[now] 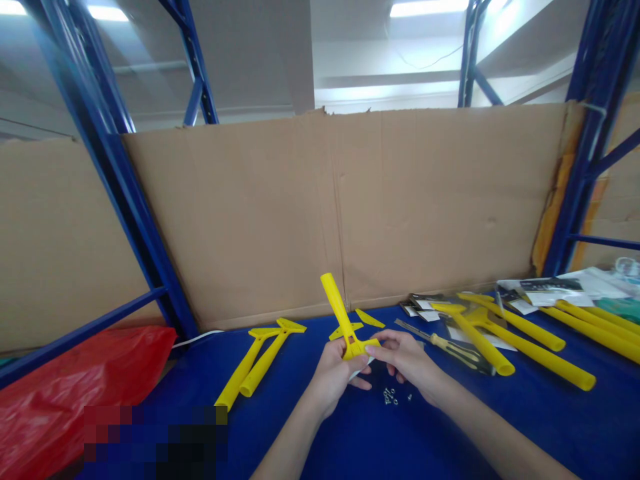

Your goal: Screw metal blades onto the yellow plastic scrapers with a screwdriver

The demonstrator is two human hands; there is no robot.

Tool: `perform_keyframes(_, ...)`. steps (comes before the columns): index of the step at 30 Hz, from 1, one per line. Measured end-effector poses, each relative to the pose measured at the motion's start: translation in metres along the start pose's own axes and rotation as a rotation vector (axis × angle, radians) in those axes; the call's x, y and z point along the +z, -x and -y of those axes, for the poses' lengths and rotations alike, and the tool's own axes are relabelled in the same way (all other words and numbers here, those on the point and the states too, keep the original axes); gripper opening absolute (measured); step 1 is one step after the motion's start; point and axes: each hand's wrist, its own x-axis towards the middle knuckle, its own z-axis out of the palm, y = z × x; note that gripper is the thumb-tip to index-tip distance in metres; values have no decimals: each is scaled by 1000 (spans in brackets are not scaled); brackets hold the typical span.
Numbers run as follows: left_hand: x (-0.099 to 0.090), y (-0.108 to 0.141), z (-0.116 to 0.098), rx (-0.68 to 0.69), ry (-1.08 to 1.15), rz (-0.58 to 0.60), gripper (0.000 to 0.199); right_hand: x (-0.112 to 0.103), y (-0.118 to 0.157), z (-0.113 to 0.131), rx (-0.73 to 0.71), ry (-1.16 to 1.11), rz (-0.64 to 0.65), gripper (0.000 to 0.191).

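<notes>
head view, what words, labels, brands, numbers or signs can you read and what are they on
No text can be read anywhere in this view.
Black-and-white packets by the cardboard: any print is too small and blurred.
Packet with a black strip, at right: also too small and blurred.
Held yellow tool, cardboard, red plastic: no lettering visible.
</notes>
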Motion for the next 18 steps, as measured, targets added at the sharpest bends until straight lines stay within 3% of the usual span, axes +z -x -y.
perform_keyframes(3, 2, -1, 0, -26, 33, -30, 33, -13, 0, 6, -64, 42, -51, 29)
perform_keyframes(5, 1, -2, -1, -63, 32, -92, 28, -30, -1, 10, -143, 181, -176, 26)
perform_keyframes(9, -5, -4, -2, -88, 19, -172, 20, -70, 1, 12, -396, 876, -527, 22)
perform_keyframes(11, -7, -5, -1, -83, 19, -183, 20, -85, 4, 4, -365, 1195, -498, 27)
perform_keyframes(13, -9, -7, 1, -79, 27, -201, 20, -94, 8, -7, -285, 1356, -377, 35)
perform_keyframes(15, -10, -9, 3, -70, 38, -225, 22, -101, 10, -20, -299, 1421, -335, 42)
perform_keyframes(18, -10, -12, 6, -53, 40, -277, 23, -106, 12, -32, -394, 1327, -351, 38)
